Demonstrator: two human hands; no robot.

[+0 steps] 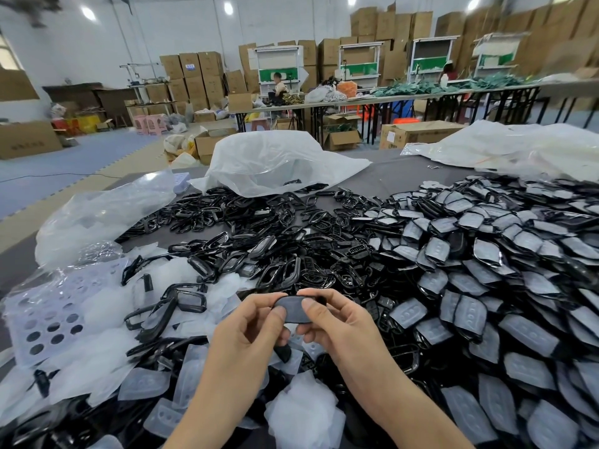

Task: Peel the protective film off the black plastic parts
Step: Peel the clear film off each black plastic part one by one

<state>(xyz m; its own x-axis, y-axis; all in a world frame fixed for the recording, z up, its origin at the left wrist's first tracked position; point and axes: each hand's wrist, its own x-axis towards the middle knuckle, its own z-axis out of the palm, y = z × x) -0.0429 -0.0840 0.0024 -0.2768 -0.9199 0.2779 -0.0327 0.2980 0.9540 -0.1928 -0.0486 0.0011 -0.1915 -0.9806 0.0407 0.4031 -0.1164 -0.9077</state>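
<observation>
black peeled frames (259, 222) lie left, filmed parts (486, 254) heaped right; fingers of our left hand (249, 328) and right hand (337, 322) pinch one covered piece (293, 309); we judge plenty remains.

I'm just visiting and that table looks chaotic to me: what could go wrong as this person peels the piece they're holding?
1. The black part is pinched only at the fingertips of the left hand and right hand, so it could slip and drop into the heaps below.
2. Loose peeled films lie right beside the bare black parts, so a finished piece might get buried, or mixed into the film-covered pile.
</observation>
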